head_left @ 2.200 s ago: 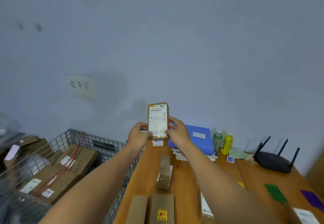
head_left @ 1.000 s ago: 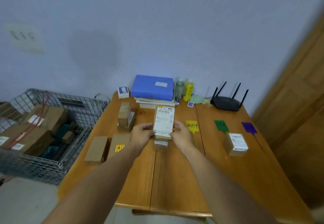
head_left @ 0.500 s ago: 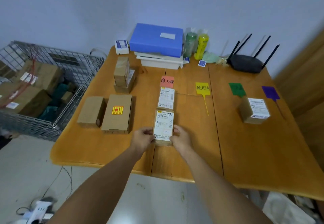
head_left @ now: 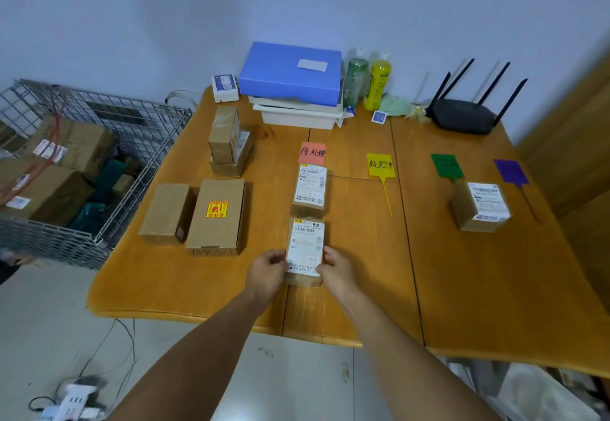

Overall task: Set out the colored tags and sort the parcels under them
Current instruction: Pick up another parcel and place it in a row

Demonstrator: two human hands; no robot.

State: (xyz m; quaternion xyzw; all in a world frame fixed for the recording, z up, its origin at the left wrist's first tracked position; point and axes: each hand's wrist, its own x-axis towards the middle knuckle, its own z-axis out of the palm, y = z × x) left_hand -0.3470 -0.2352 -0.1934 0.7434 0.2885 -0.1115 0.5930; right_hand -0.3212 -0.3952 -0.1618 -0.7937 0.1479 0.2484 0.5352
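Four tags lie in a row on the wooden table (head_left: 478,288): a red tag (head_left: 312,152), a yellow tag (head_left: 380,165), a green tag (head_left: 446,165) and a purple tag (head_left: 511,172). One labelled parcel (head_left: 309,190) sits just below the red tag. A second labelled parcel (head_left: 304,250) lies flat below it, in the same column. My left hand (head_left: 266,272) and my right hand (head_left: 337,270) grip its near sides. Another labelled parcel (head_left: 480,206) rests between the green and purple tags, slightly below them.
Unsorted brown boxes lie at the table's left: a plain box (head_left: 167,213), a box with a yellow sticker (head_left: 218,216) and a small stack (head_left: 228,140). A wire cage (head_left: 99,163) with cartons stands left. A blue folder (head_left: 290,72), bottles (head_left: 376,80) and a router (head_left: 462,118) line the back.
I lowered the parcel from in front of the wall down to the table, setting it flat below the first parcel under the red tag. Both hands stay on it.
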